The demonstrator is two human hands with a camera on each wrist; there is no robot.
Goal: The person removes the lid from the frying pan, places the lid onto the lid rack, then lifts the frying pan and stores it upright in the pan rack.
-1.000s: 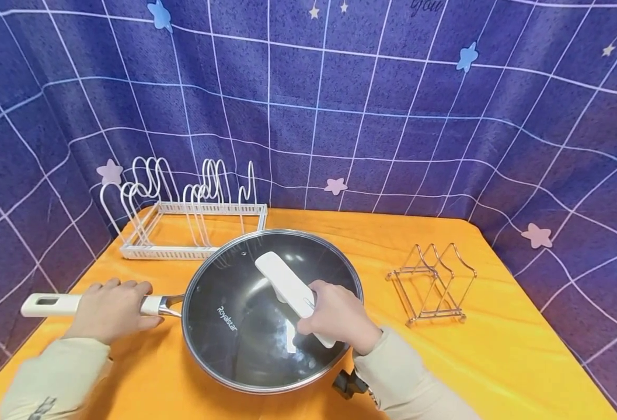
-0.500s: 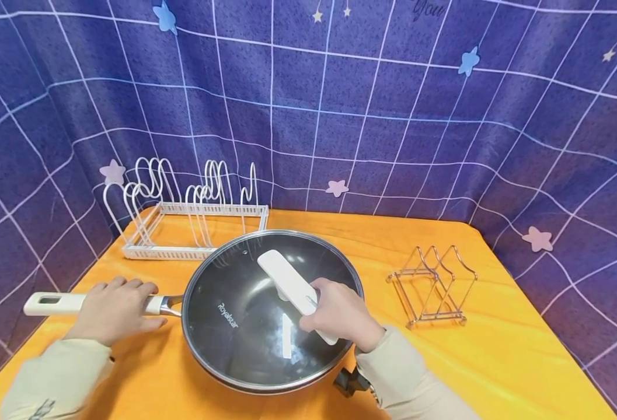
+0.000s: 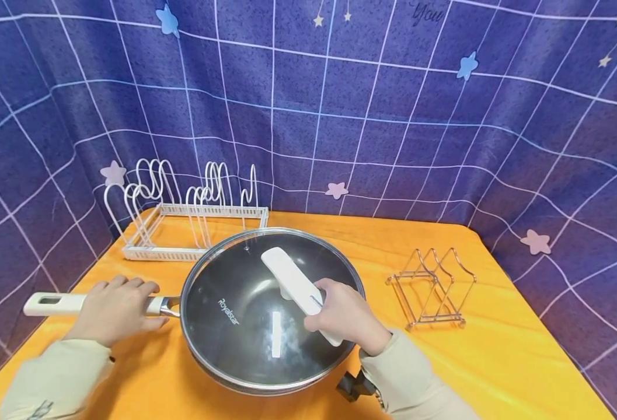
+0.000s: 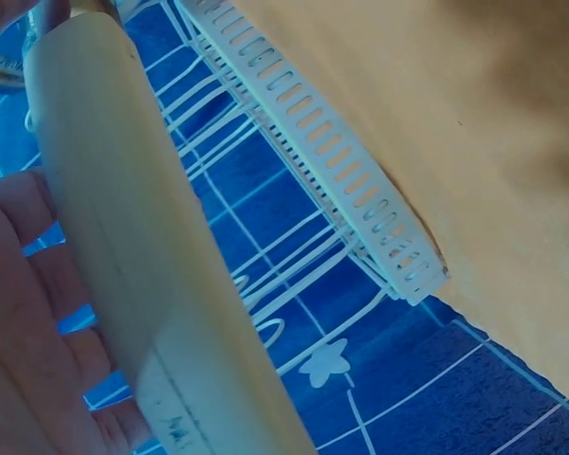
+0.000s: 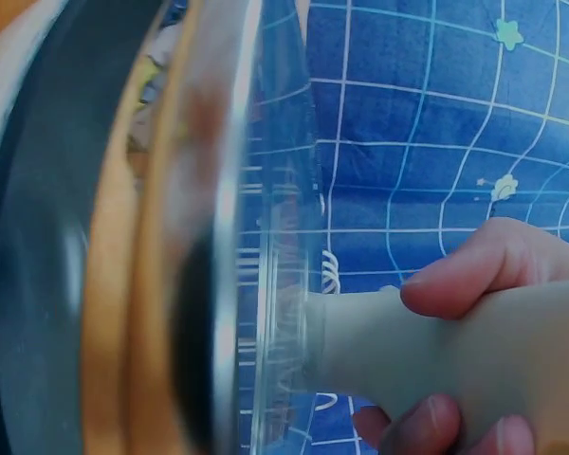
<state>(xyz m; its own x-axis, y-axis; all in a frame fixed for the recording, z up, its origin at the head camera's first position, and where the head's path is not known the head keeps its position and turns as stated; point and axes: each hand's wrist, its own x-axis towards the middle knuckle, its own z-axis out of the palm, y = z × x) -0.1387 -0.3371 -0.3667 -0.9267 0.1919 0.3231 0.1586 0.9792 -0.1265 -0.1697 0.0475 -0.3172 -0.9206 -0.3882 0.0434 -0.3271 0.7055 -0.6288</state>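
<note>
Right wrist view shows the right hand (image 5: 474,351) gripping a smooth white bar handle (image 5: 379,332), thumb on one side and fingertips on the other. Seen from the head, that bar's long axis slants from the far left toward the person's near right, the hand closed over its nearer end. Directly beneath it spreads a round, clear glass lid (image 3: 213,338) with a silvery rim and "Royalstar" lettering, sitting over a dark round wok (image 3: 219,377). What matters most, as I judge it, is how the lid's rim stands against the wok's: whether the two are fully apart all round cannot be told. The right hand is the nearer one to the lid; the left hand (image 3: 111,309) wraps the wok's long cream handle (image 3: 58,304), which runs out leftward from the wok. Since the earlier frames, the bar has shifted slightly rightward with the right hand, the bright reflection on the glass has slid left, and more of the wok shows below the lid's near edge, while the left hand's grip looks unchanged. Farther out on the orange-covered bench (image 3: 518,361) stand a white wire rack (image 3: 166,254) behind at left and a small metal wire rack (image 3: 436,318) at right.
</note>
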